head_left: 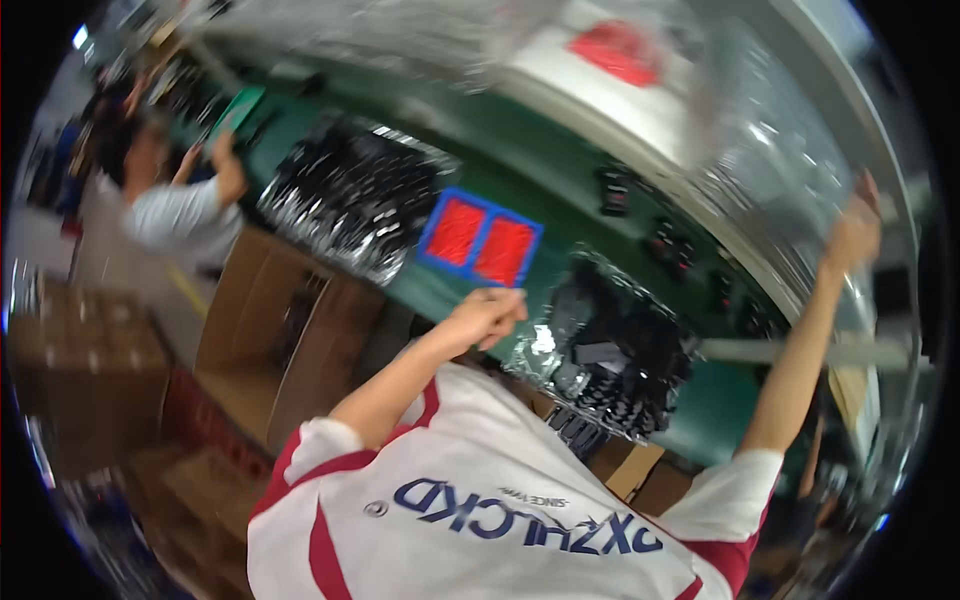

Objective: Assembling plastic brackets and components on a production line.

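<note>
My left hand (pixel 488 318) hangs over the near edge of the green bench, its fingers curled in. Whatever it may hold is hidden. Just beyond it lies a blue two-compartment tray (pixel 480 236) with small red pieces in both halves. At the far right, my right arm is stretched out and raised. The right hand (pixel 855 235) is smeared by motion beside clear plastic sheeting (pixel 765 130) on the shelf, so its grip does not show. Between the hands sits a clear plastic bag with black parts (pixel 615 345).
Left of the tray is a larger clear bag of black parts (pixel 350 190). Several dark devices (pixel 670 245) line the green bench (pixel 430 290) below the shelf. A red packet (pixel 618 52) lies on the shelf. An open cardboard box (pixel 245 330) stands left; a co-worker (pixel 180 205) works beyond.
</note>
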Demonstrator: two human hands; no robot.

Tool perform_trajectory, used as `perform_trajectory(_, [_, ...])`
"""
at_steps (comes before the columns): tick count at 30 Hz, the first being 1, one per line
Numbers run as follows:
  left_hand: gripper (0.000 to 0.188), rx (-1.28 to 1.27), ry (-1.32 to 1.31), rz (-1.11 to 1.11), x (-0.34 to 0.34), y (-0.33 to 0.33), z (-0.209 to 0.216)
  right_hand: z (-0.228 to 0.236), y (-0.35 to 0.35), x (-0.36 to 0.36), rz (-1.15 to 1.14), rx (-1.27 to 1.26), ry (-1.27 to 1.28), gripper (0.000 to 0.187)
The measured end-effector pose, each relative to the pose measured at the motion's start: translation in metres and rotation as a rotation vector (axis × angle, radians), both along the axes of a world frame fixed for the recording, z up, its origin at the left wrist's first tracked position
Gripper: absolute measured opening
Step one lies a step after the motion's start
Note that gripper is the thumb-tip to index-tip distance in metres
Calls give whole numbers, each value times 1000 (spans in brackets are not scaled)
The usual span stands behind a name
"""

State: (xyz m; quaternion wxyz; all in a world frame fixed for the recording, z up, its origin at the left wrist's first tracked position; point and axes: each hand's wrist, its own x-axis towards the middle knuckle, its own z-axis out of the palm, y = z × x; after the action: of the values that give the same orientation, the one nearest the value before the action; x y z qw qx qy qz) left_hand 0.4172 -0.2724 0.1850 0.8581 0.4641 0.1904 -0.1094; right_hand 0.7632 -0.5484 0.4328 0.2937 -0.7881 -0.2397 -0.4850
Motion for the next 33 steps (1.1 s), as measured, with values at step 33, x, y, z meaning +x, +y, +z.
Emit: perform_trajectory(33, [31, 896, 242, -61, -103, 325, -131, -521, 396, -229, 3, -499, 1237, 21])
